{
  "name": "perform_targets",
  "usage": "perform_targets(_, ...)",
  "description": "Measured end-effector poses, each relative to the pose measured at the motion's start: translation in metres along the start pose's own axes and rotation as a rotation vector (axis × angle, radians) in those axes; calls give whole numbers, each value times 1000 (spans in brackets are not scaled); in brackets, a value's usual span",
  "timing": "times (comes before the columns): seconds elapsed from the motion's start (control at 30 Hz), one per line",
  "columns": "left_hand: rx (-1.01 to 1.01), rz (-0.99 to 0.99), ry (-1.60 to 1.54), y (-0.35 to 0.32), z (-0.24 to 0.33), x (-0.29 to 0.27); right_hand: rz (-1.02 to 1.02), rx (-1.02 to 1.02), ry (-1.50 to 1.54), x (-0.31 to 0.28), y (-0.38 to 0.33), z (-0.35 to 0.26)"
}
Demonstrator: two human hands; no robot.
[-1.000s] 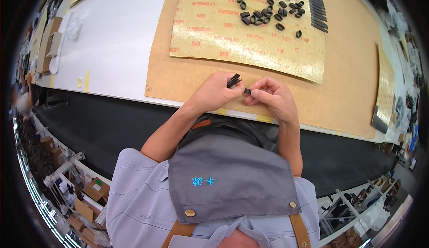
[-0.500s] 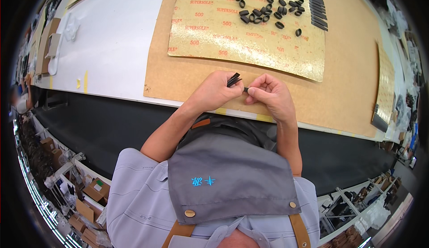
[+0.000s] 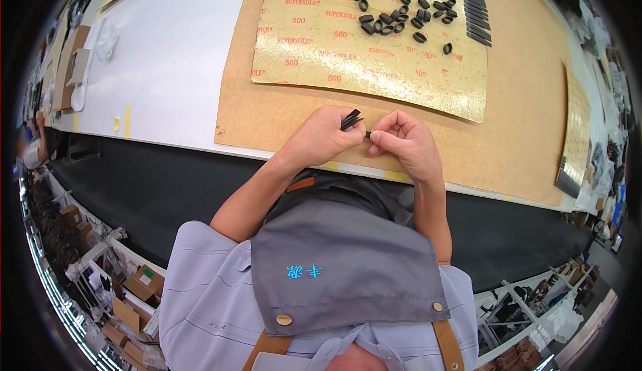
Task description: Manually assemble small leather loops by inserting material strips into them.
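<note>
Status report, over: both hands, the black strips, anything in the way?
Left hand closed on a bundle of black strips. Right hand pinching a small black piece, mostly hidden. Black rings on the gold sheet beyond, apart from both hands.

A white table (image 3: 180, 50) bears a broad brown sheet (image 3: 525, 103), with folded cardboard (image 3: 69, 70) toward its left end.

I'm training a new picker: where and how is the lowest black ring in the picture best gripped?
Probably by opposite outer walls of the ring, coming from the person's side: bare sheet lies there, and no other ring touches it. Its hollow oval shape suggests a light pinch.
</note>
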State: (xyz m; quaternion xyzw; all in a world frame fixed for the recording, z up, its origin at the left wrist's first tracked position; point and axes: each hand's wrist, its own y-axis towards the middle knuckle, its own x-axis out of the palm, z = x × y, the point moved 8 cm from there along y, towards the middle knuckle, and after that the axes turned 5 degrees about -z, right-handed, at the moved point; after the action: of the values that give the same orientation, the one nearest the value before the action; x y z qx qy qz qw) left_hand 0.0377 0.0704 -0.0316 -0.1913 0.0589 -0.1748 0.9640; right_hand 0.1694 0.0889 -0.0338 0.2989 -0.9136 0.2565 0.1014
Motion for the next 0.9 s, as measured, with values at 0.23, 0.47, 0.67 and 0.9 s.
perform_targets(0.23, 53, 9, -4, 3, 4, 1, -18, -5, -49, 0, 2, 0)
perform_targets(0.47, 7, -55, 1, 1, -2, 0, -136, 151, -247, 15, 2, -2)
perform_targets(0.67, 87, -51, -104, -4, 5, -1, -38, 107, -417, 6, -3, -5)
perform_targets(0.9, 133, -18, -121, -8, 7, -3, -142, 151, -227, 12, 0, -3)
